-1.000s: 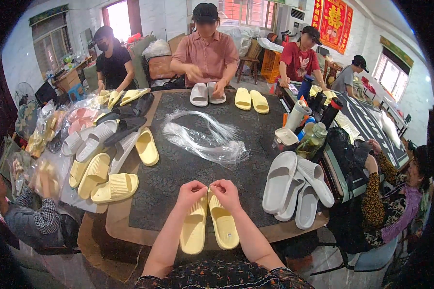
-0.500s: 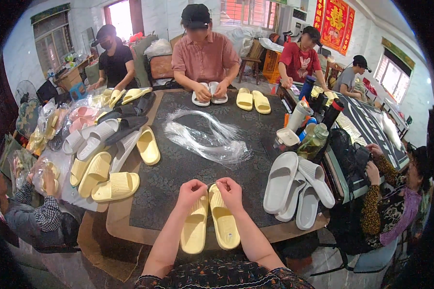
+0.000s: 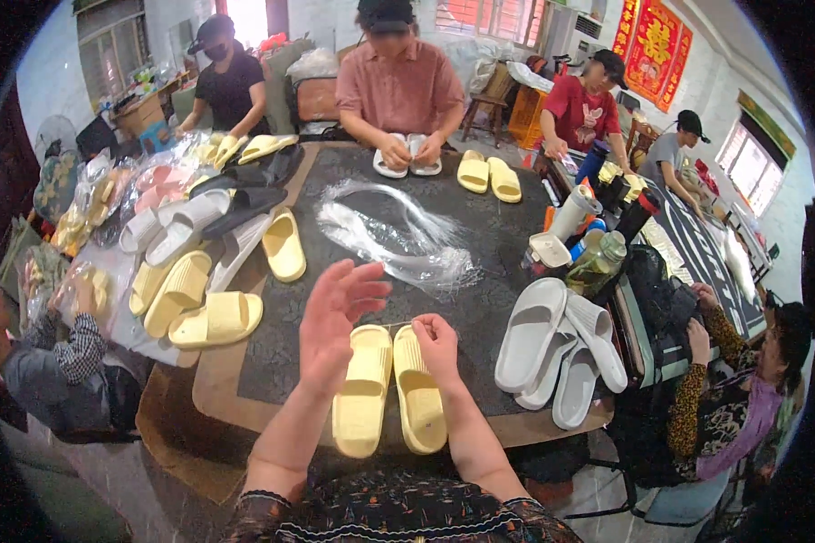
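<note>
Side by side at the near table edge lie two yellow slippers, the left slipper [image 3: 360,412] and the right slipper [image 3: 423,412], toes pointing away from me. My left hand [image 3: 340,312] is raised over the left slipper, fingers spread, holding nothing. A thin pale plastic strand [image 3: 389,324] runs across the slippers' toe ends. My right hand [image 3: 436,342] pinches it beside the right slipper's strap. Beyond my hands, a loose bundle of clear plastic strands [image 3: 362,231] lies on the dark patterned tabletop [image 3: 281,366].
Grey slippers [image 3: 532,335] lie at right, near bottles [image 3: 598,262]. Loose yellow slippers [image 3: 215,319] and grey slippers [image 3: 188,226] crowd the left, beside plastic-bagged ones. Across the table a co-worker [image 3: 398,86] handles white slippers, with a yellow pair [image 3: 489,175] alongside. Other people work around.
My left hand has let go near the toes, opened and lifted up and to the left. My right hand stays pinched at the right slipper. The view has shifted slightly.
</note>
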A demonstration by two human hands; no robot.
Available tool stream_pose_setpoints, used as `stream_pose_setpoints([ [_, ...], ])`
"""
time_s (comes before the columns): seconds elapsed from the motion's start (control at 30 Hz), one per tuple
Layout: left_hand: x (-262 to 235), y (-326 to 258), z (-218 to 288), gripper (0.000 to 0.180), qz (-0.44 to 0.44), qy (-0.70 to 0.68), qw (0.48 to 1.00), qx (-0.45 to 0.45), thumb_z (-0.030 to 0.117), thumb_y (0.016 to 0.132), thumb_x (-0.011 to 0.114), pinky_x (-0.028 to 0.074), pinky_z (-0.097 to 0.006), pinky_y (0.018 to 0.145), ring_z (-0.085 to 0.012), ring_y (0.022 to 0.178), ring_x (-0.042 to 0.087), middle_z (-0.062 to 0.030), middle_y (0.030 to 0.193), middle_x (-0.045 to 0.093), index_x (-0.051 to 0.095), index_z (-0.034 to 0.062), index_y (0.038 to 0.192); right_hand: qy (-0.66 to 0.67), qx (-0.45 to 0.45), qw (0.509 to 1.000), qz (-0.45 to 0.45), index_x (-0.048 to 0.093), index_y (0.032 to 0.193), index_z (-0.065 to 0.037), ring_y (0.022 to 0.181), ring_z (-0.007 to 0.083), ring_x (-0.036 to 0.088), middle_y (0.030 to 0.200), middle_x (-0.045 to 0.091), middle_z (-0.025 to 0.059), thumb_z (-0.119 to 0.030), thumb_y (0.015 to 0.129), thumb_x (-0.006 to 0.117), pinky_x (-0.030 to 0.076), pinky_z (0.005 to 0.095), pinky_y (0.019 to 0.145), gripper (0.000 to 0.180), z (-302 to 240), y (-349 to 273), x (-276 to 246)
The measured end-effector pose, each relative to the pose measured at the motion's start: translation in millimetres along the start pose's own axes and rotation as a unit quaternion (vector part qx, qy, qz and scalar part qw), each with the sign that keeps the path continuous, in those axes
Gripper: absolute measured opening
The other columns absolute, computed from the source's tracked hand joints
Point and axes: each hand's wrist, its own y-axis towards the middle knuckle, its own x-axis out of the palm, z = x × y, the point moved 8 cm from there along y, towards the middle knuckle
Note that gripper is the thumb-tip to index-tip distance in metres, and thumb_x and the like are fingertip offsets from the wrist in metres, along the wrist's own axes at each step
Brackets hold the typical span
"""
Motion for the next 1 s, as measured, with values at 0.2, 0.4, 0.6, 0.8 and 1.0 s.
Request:
stream_pose_setpoints([
  [0.2,81.2,-24.7,132.8,0.069,-0.1,-0.099,0.967,0.213,0.05,0.089,0.055,0.048,-0.056,0.083,-0.0429,0.081,0.065,-0.0235,0.129,0.047,0.027,0.0173,0.142,0.029,-0.017,0.999,0.005,0.063,0.088,-0.002,0.062,-0.0003,0.044,0.07,0.054,-0.0076,-0.01,0.089,0.063,0.037,0.0173,0.056,0.007,-10.1,1.2,-2.1],
  [0.4,104.0,-56.3,167.3,0.07,-0.227,-0.181,0.949,0.126,0.03,0.091,0.058,0.042,-0.053,0.097,-0.0378,0.102,0.06,-0.0056,0.146,0.026,0.015,0.0287,0.147,0.008,-0.019,1.0,-0.007,0.062,0.091,-0.002,0.066,0.0008,0.051,0.075,0.059,-0.0045,-0.01,0.088,0.064,0.042,0.018,0.06,0.009,-7.6,-0.4,-3.9],
  [0.6,120.5,-52.5,180.1,0.072,-0.304,-0.201,0.931,-0.001,0.019,0.093,0.055,0.037,-0.049,0.106,-0.031,0.107,0.061,0.0044,0.154,0.017,0.012,0.0327,0.149,-0.011,-0.017,1.0,-0.002,0.062,0.092,-0.002,0.067,0.0011,0.052,0.076,0.061,-0.004,-0.011,0.088,0.064,0.043,0.0185,0.061,0.01,-5.2,-3.0,-4.9],
  [0.8,140.3,-28.1,182.5,0.065,-0.328,-0.267,0.903,-0.079,0.024,0.096,0.05,0.027,-0.048,0.113,-0.0317,0.125,0.044,-0.0018,0.154,0.017,0.013,0.029,0.149,0.002,-0.029,1.0,0.002,0.062,0.089,-0.002,0.064,0.0002,0.048,0.071,0.056,-0.0062,-0.012,0.088,0.064,0.04,0.0179,0.058,0.01,-9.2,-1.3,-2.4],
  [1.0,135.0,-32.2,172.5,0.068,-0.406,-0.375,0.828,-0.093,0.035,0.095,0.05,0.017,-0.049,0.116,-0.0352,0.138,0.024,-0.0084,0.153,0.018,0.012,0.0186,0.15,-0.022,-0.021,1.0,0.0,0.062,0.091,-0.002,0.066,0.0016,0.052,0.074,0.061,-0.0043,-0.011,0.088,0.063,0.042,0.0184,0.06,0.009,-0.9,2.4,-3.4],
])
